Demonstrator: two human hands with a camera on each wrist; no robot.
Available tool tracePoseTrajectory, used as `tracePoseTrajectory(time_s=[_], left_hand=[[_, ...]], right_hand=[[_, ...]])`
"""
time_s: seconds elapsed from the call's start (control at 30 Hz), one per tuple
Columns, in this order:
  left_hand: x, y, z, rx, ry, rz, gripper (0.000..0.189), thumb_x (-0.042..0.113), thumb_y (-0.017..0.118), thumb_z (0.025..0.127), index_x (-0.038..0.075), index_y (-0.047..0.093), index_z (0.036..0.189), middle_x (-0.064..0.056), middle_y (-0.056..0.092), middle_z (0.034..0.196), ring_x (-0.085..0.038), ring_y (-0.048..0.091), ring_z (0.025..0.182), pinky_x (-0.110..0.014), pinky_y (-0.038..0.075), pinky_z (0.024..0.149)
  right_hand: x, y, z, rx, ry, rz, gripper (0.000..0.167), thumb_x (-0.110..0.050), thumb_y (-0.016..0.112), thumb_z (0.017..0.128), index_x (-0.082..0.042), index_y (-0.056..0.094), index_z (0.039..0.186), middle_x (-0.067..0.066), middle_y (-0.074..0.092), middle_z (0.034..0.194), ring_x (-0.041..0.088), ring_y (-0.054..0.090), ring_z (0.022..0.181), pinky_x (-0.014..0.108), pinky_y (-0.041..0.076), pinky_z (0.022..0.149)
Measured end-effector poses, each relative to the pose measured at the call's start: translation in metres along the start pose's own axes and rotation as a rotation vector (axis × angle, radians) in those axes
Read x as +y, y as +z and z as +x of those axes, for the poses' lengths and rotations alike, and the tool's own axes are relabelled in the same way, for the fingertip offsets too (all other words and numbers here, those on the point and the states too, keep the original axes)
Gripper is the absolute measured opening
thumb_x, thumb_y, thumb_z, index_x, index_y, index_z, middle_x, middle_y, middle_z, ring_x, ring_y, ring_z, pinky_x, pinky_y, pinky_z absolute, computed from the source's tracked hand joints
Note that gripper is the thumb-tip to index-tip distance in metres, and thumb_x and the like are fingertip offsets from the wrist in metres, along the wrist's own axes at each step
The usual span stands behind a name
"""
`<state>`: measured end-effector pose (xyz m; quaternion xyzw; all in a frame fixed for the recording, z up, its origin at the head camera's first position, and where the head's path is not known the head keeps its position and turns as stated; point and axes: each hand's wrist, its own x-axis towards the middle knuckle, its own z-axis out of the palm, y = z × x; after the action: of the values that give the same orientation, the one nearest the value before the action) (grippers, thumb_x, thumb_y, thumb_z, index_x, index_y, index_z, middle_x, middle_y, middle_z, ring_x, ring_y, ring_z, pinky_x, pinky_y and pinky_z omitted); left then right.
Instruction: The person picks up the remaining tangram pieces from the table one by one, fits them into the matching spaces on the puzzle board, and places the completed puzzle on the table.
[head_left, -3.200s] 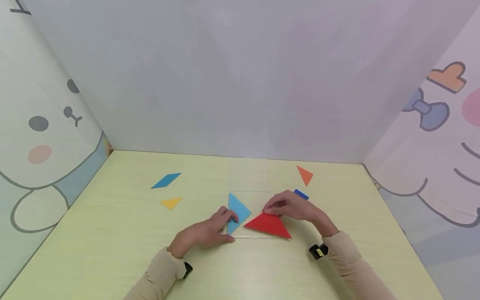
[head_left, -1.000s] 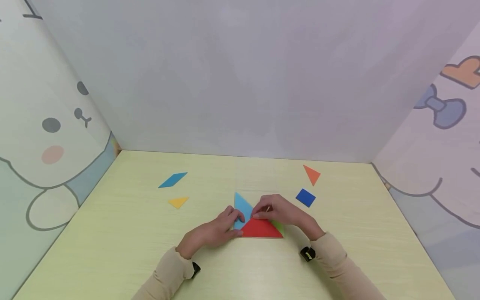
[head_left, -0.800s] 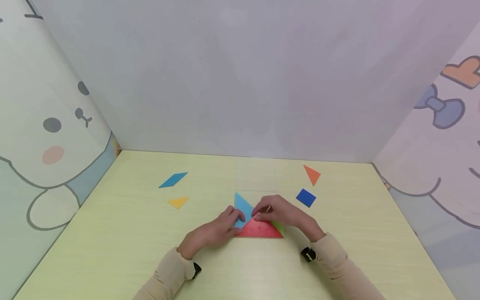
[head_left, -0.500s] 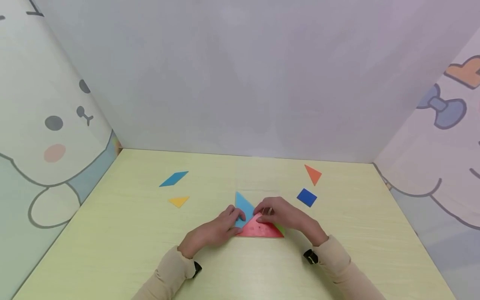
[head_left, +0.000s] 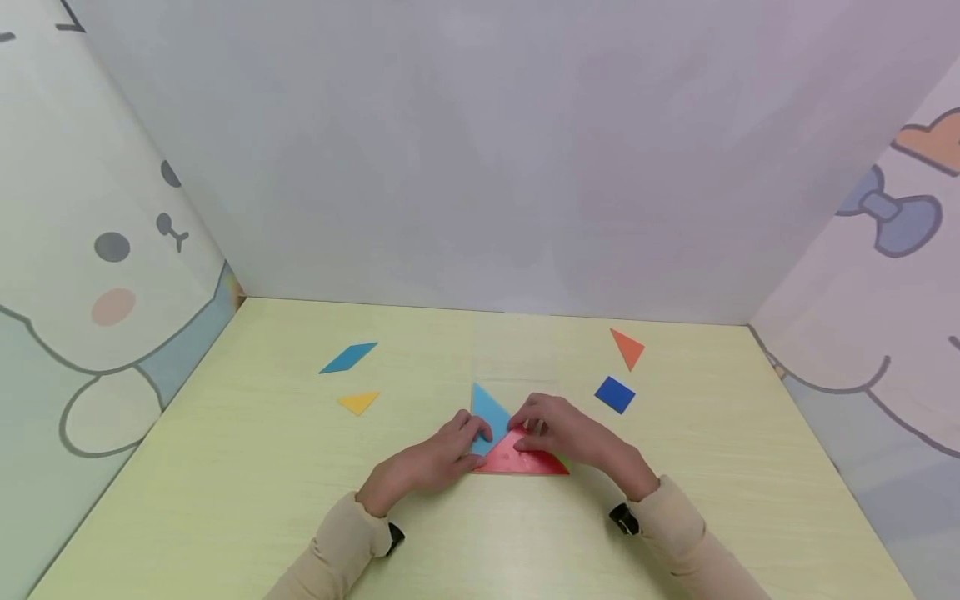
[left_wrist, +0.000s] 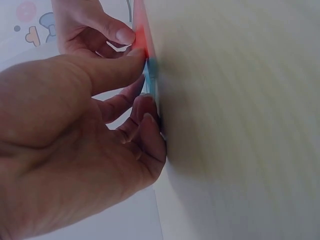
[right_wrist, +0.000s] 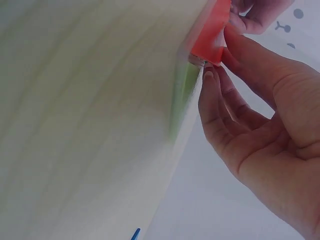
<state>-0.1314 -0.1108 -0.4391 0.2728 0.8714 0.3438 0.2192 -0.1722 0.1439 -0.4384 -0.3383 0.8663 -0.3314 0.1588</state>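
Observation:
A red triangle tile [head_left: 517,464] lies along the near side of a see-through, shallow square tray [head_left: 517,381]. My right hand [head_left: 562,425] pinches its top corner, thumb on the red face and fingertips at the far edge. Behind and left of it is a light blue triangle tile [head_left: 487,408]; a green tile [right_wrist: 188,82] shows at the right, largely hidden by the red one and my hand. My left hand [head_left: 435,454] rests relaxed at the tray's left side, fingertips on the blue tile and thumb at the red tile's left corner.
On the pale wood-grain table [head_left: 255,500] lie a blue parallelogram tile [head_left: 348,357] and a yellow triangle [head_left: 359,402] at left. An orange triangle [head_left: 627,348] and a dark blue square [head_left: 615,394] lie at right. Cloth walls surround the far sides.
The red triangle has moved left from the tray's right side, turned and settled along its near edge. The right thumb has since slid slightly right across it. The left hand stays in place.

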Motion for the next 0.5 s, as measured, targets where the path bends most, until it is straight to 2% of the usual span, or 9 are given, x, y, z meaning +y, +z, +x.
tracePoseTrajectory(time_s=[0.13,0.37,0.5], left_hand=[[0.0002,0.0003,0.0001,0.0,-0.003,0.006,0.026,0.015,0.06,0.105,0.009,0.049,0.127,-0.005,0.043,0.113,-0.021,0.046,0.114,-0.04,0.048,0.096],[-0.0004,-0.0002,-0.0011,0.003,0.005,-0.004,0.027,0.013,0.061,0.104,0.008,0.049,0.127,-0.005,0.044,0.114,-0.021,0.046,0.116,-0.041,0.048,0.097],[-0.001,0.0002,-0.0013,0.001,0.011,0.004,0.025,0.013,0.059,0.105,0.007,0.049,0.127,-0.005,0.043,0.113,-0.021,0.046,0.117,-0.041,0.048,0.097]], right_hand=[[-0.0023,0.0009,-0.0019,0.007,-0.018,-0.04,0.028,-0.01,0.08,0.09,-0.006,0.076,0.118,0.004,0.066,0.109,0.021,0.063,0.098,0.026,0.058,0.08],[-0.0032,0.0023,-0.0051,0.004,-0.025,-0.073,0.026,-0.011,0.081,0.09,-0.006,0.076,0.115,0.003,0.066,0.106,0.016,0.064,0.091,0.024,0.057,0.078],[-0.0051,0.004,-0.0073,0.018,-0.029,-0.099,0.026,-0.01,0.081,0.089,-0.006,0.076,0.114,0.004,0.067,0.105,0.018,0.065,0.093,0.024,0.057,0.079]])
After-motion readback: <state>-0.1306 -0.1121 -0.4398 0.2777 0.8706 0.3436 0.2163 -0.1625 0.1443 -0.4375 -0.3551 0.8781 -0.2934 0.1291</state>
